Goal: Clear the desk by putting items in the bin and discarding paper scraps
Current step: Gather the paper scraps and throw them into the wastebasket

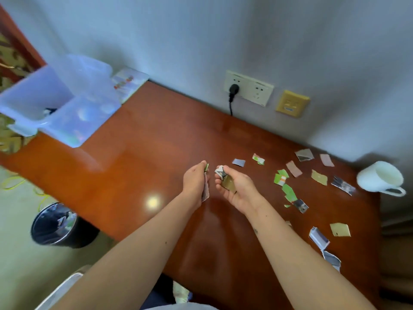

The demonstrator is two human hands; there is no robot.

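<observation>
Reddish desk (pixel 156 142) under grey wall | left hand (pixel 195 183) pinched a green scrap (pixel 207 168), right hand (pixel 234 189) clutched a wad (pixel 224 177) | I logged loose paper scraps (pixel 289 193) strewn to the right, nearest the right hand | wastebasket (pixel 53 224) on floor, far left, nearer the left hand

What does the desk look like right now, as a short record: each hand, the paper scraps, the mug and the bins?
left hand: pinches a green scrap, holds another
right hand: grips a bunch of scraps
loose scraps: scattered on the desk's right part
mug: white, near the desk's right edge
clear bin: on the desk's left end
waste basket: black, on the floor, left
</observation>
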